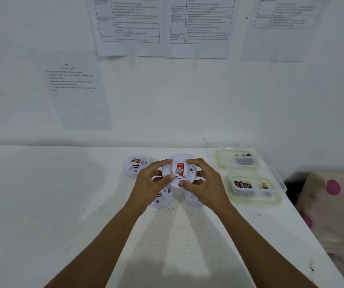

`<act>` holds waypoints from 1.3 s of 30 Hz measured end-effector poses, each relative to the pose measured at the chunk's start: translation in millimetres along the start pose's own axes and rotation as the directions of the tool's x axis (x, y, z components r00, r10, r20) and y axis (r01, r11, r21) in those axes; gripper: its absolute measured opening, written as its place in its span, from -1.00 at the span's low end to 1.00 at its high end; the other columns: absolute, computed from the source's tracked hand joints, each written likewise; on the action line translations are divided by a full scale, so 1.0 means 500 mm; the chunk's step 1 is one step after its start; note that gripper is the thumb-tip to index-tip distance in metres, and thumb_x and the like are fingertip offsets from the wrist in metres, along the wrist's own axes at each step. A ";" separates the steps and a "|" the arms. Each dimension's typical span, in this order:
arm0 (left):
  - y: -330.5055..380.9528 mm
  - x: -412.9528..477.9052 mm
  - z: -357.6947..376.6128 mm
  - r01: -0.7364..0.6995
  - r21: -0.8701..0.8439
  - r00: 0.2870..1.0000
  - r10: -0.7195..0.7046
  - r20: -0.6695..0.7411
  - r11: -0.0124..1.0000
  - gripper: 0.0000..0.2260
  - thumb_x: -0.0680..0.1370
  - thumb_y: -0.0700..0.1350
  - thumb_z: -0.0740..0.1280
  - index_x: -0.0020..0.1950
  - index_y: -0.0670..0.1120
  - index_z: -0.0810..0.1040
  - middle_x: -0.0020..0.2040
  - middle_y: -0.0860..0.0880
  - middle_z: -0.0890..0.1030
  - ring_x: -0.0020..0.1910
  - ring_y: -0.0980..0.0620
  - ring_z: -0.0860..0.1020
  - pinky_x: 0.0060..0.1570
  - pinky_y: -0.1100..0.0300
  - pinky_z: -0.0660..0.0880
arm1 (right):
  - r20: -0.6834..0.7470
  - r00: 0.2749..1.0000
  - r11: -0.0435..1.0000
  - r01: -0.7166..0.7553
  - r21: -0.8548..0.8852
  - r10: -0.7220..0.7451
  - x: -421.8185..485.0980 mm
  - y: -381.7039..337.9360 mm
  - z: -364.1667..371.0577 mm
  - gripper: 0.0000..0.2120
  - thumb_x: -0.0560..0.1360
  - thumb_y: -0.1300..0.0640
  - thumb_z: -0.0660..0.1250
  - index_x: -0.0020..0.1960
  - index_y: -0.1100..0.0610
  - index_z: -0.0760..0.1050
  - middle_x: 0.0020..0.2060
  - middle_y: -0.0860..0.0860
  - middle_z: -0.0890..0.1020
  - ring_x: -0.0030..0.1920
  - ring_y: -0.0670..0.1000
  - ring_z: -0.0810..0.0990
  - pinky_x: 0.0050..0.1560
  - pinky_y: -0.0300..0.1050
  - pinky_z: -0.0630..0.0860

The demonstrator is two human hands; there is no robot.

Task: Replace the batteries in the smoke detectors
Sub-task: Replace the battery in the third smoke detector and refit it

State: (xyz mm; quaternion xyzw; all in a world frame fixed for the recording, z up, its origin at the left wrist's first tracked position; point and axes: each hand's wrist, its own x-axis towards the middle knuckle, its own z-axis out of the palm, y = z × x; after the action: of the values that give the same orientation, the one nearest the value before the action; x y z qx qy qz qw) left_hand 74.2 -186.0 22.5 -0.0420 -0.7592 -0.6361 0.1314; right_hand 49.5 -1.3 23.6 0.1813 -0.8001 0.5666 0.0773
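**Mia:** What were the fingers doing?

**Tom:** The fingers [162, 163] of the left hand [151, 185] and of the right hand [207, 185] were curled round a round white plastic smoke detector with a red sticker [179, 172]. Each hand gripped one side of it, and the thumbs pressed on the near edge.

**Mia:** Where was that detector?

**Tom:** It was held up over the middle of the white table [42, 204], with its red sticker facing up.

**Mia:** Were there more of them?

**Tom:** Yes. A second white detector [161, 199] lay on the table under the left hand. A third white detector [192, 199] peeked out under the right hand. A fourth white detector [135, 166] sat farther back, just to the left of the held one.

**Mia:** And the batteries?

**Tom:** Two see-through plastic boxes with green rims stood on the right side of the table. The near box [250, 201] had dark batteries with red and yellow on them [242, 185] and a small yellow and blue battery [265, 186]. The far box [218, 157] had some dark batteries [243, 155], too blurry to tell more.

**Mia:** What was behind it all?

**Tom:** A white wall with printed paper sheets [129, 26] stuck on it. A soft cloth with pink dots [333, 187] lay past the table's right edge.
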 end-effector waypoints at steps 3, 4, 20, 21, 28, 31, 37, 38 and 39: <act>0.005 -0.001 -0.002 0.013 -0.015 1.000 -0.013 0.007 1.000 -0.67 0.49 -0.14 0.44 0.20 0.15 0.54 0.16 0.10 0.62 0.09 0.19 0.60 -0.03 0.35 0.55 | 0.012 1.000 1.000 -0.001 0.005 0.001 0.001 0.002 -0.005 -0.55 0.39 0.16 0.54 0.24 -0.01 0.51 0.17 -0.07 0.62 0.06 -0.10 0.64 -0.01 -0.17 0.64; 0.005 -0.001 -0.003 0.018 -0.019 1.000 -0.018 0.013 1.000 -0.67 0.49 -0.14 0.44 0.20 0.15 0.54 0.17 0.09 0.62 0.09 0.18 0.60 -0.03 0.35 0.55 | 0.019 1.000 1.000 -0.012 0.005 0.012 0.002 0.003 -0.008 -0.57 0.42 0.15 0.52 0.24 -0.01 0.52 0.16 -0.07 0.63 0.05 -0.10 0.64 0.00 -0.15 0.64; -0.002 -0.003 -0.004 0.042 -0.010 0.998 -0.042 0.038 0.999 -0.64 0.50 -0.15 0.43 0.29 -0.01 0.55 0.19 0.05 0.63 0.13 0.09 0.61 0.10 0.18 0.58 | 0.057 0.996 0.996 -0.074 0.056 0.071 0.007 0.018 -0.018 -0.64 0.46 0.11 0.49 0.24 -0.02 0.57 0.16 -0.11 0.64 0.03 -0.06 0.67 0.07 0.05 0.63; -0.003 -0.003 -0.004 0.046 -0.010 0.998 -0.045 0.040 0.999 -0.64 0.50 -0.15 0.44 0.29 0.00 0.55 0.19 0.05 0.63 0.13 0.10 0.61 0.11 0.16 0.58 | 0.060 0.995 0.995 -0.078 0.057 0.075 0.007 0.018 -0.019 -0.65 0.46 0.11 0.49 0.24 -0.02 0.57 0.16 -0.10 0.64 0.03 -0.06 0.67 0.07 0.05 0.63; -0.005 -0.004 0.002 0.044 -0.003 0.998 -0.044 0.033 0.999 -0.67 0.50 -0.17 0.43 0.24 0.03 0.56 0.16 0.06 0.64 0.12 0.06 0.62 0.14 0.09 0.58 | 0.072 0.993 0.991 -0.103 0.085 0.097 0.009 0.023 -0.023 -0.68 0.48 0.12 0.47 0.22 -0.01 0.58 0.15 -0.08 0.64 0.03 -0.05 0.68 0.07 0.07 0.63; -0.004 -0.001 0.003 0.053 -0.002 0.998 -0.053 0.030 0.999 -0.67 0.50 -0.16 0.43 0.26 -0.01 0.57 0.17 0.04 0.64 0.12 0.07 0.62 0.14 0.08 0.58 | 0.078 0.993 0.990 -0.098 0.105 0.090 0.010 0.025 -0.024 -0.68 0.48 0.13 0.46 0.22 -0.02 0.58 0.14 -0.09 0.65 0.03 -0.05 0.68 0.06 0.07 0.64; -0.004 0.005 0.010 0.052 0.005 0.998 -0.052 0.031 0.999 -0.67 0.51 -0.15 0.43 0.26 0.02 0.57 0.18 0.05 0.64 0.12 0.08 0.62 0.13 0.09 0.58 | 0.075 0.992 0.989 -0.107 0.106 0.100 0.015 0.031 -0.030 -0.68 0.47 0.10 0.47 0.22 -0.04 0.58 0.15 -0.09 0.64 0.03 -0.06 0.68 0.05 0.05 0.65; -0.003 0.006 0.012 0.051 0.007 0.998 -0.051 0.033 0.999 -0.67 0.51 -0.15 0.43 0.26 0.02 0.56 0.18 0.05 0.64 0.12 0.08 0.62 0.12 0.10 0.59 | 0.072 0.992 0.989 -0.107 0.102 0.100 0.017 0.033 -0.030 -0.67 0.47 0.10 0.47 0.22 -0.04 0.58 0.16 -0.09 0.64 0.03 -0.06 0.68 0.05 0.05 0.65; -0.001 0.007 0.013 0.050 0.006 0.998 -0.050 0.033 0.999 -0.67 0.51 -0.15 0.43 0.26 0.02 0.56 0.17 0.05 0.64 0.12 0.08 0.62 0.12 0.10 0.59 | 0.070 0.993 0.990 -0.106 0.099 0.099 0.018 0.034 -0.031 -0.68 0.48 0.10 0.47 0.22 -0.04 0.58 0.16 -0.08 0.64 0.03 -0.06 0.68 0.05 0.05 0.65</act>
State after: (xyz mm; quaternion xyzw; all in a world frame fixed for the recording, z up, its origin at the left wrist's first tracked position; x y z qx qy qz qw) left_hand 69.9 -180.1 21.6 -0.0333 -0.7636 -0.6365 0.1028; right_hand 33.4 16.3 16.9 0.1620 -0.7804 0.6038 0.0128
